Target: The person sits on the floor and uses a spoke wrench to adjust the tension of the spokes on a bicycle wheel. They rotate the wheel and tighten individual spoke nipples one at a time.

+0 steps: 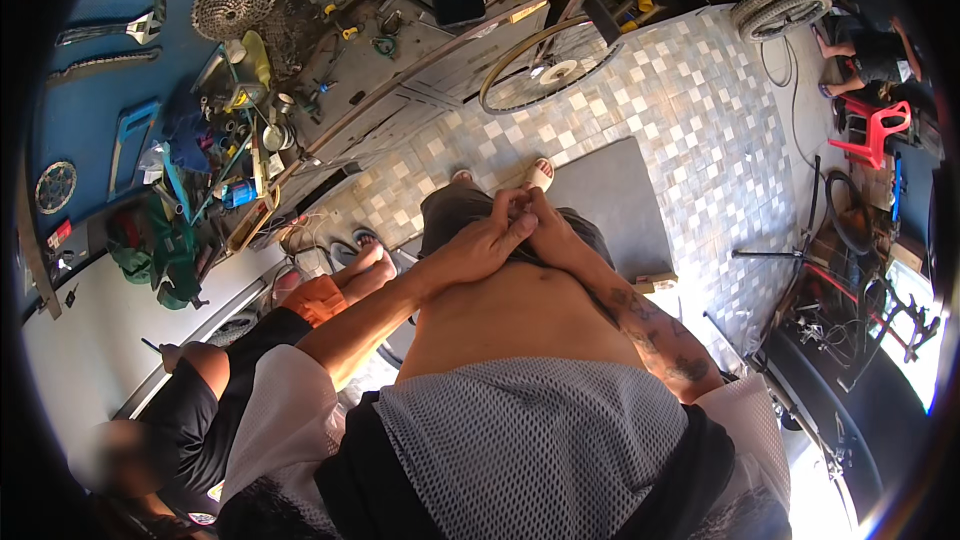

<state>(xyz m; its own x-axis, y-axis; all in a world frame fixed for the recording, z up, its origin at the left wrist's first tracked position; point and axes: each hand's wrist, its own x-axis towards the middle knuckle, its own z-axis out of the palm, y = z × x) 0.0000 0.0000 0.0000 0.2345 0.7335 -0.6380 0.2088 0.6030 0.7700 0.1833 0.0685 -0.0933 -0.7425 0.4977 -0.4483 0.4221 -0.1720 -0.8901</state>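
Note:
Both hands meet in front of my waist, over my dark shorts. My left hand has its fingers curled, the thumb lying toward the other hand. Against it my right hand is closed too, at the end of a tattooed forearm. The fingers overlap, and anything small between them is hidden. A grey mesh shirt is pulled up above my bare belly. Neither hand touches the workbench ahead, where loose tools and parts lie.
A spoked bicycle wheel leans by the bench. Below me lies a grey mat on the tiled floor. Another person is close on my left. At right are a red plastic chair, a seated person and bicycle frames.

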